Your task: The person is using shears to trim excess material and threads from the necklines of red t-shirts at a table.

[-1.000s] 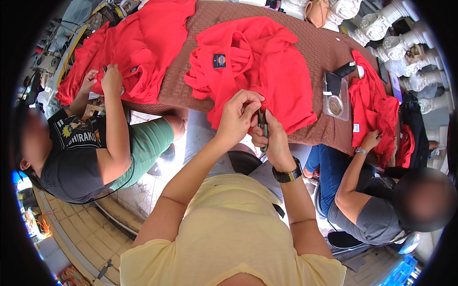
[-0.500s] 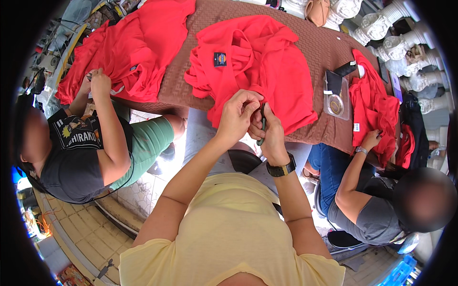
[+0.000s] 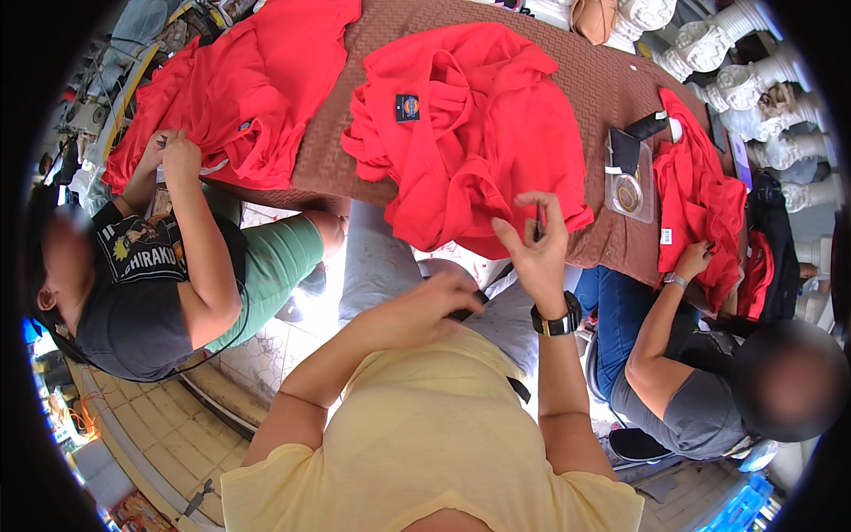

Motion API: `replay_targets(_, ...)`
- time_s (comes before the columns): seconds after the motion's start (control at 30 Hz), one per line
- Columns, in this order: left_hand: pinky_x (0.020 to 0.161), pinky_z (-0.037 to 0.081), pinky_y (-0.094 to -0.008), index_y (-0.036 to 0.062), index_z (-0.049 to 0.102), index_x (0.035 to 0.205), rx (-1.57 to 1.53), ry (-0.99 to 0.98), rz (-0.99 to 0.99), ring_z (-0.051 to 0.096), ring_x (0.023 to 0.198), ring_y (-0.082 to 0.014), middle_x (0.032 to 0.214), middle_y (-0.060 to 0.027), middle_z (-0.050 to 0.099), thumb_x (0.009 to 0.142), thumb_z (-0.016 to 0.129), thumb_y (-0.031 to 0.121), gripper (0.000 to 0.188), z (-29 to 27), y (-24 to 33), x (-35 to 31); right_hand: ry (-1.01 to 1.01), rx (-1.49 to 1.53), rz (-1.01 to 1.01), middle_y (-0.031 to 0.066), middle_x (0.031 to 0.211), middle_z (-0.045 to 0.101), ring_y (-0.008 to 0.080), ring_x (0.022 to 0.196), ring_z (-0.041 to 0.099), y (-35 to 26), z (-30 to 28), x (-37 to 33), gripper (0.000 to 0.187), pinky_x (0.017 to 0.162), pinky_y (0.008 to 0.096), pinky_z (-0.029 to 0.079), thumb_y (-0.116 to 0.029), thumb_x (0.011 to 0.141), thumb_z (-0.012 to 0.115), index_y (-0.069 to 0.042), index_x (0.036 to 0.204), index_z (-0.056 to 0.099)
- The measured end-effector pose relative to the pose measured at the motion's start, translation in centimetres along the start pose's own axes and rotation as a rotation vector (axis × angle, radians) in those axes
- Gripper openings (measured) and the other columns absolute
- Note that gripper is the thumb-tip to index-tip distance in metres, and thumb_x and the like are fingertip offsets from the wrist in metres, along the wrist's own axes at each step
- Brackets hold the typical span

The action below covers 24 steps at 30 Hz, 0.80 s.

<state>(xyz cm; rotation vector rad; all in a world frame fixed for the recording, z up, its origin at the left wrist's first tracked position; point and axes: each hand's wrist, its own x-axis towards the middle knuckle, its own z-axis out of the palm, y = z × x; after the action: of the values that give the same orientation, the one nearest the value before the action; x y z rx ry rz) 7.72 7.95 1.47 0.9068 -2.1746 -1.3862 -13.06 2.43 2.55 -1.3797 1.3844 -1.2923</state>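
A bunched red garment [image 3: 523, 115] with a dark label inside its neckline lies on the table in front of me. My right hand [image 3: 542, 253] is raised at the garment's near edge, holding a slim dark tool [image 3: 538, 223] between its fingers; the tool's kind is hard to make out. My left hand [image 3: 425, 310] hovers over my lap, apart from the cloth. Motion blurs it, but its fingers look stretched out and nothing shows in them.
A brown patterned cloth [image 3: 355, 71] covers the table. To the right, a clear plastic box [image 3: 631, 195] sits beside another red garment [image 3: 700, 191]. Co-workers on both sides handle red garments, including one at left [image 3: 257, 89]. White ornate columns [image 3: 709, 44] stand beyond.
My left hand has left the garment and drawn back toward my body. My right hand has moved right, away from the left, with the tool still in its fingers.
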Motion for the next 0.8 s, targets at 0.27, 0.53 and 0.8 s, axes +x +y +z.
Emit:
replay_targets(0.27, 0.084, 0.049, -0.0396, -0.0008, 0.059, 0.101, 0.395, 0.854, 0.196, 0.060, 0.096, -0.0327, 0.097, -0.0139, 0.055, 0.073, 0.070, -0.008, 0.031, -5.0, 0.9, 8.9, 0.113, -0.281, -0.471, 0.0103, 0.088, 0.062, 0.0211, 0.067, 0.061, -1.1, 2.3, 0.9, 0.022, 0.056, 0.0309, 0.049, 0.010, 0.075, 0.071, -0.001, 0.093, 0.068)
replay_targets(0.53, 0.059, 0.038, -0.0367, 0.0006, 0.046, 0.084, 0.260, 0.980, 0.259, 0.047, 0.072, -0.0284, 0.087, -0.0117, 0.043, 0.058, 0.054, -0.017, 0.032, -6.2, -0.2, 9.0, 0.301, -0.315, -0.557, 0.0092, 0.085, 0.059, 0.0176, 0.061, 0.052, -0.8, 0.7, 2.1, 0.030, 0.053, 0.0288, 0.042, 0.012, 0.069, 0.069, -0.003, 0.092, 0.058)
replay_targets(0.8, 0.073, 0.050, -0.0367, 0.0033, 0.057, 0.100, 0.256, 1.035, -0.022, 0.059, 0.088, -0.0313, 0.100, -0.0125, 0.050, 0.062, 0.059, -0.016, 0.042, -6.9, 0.1, 6.4, 0.369, -0.186, -0.423, 0.0087, 0.092, 0.065, 0.0108, 0.067, 0.054, -1.0, -0.5, 2.8, 0.029, 0.056, 0.0253, 0.043, 0.007, 0.081, 0.063, 0.000, 0.109, 0.063)
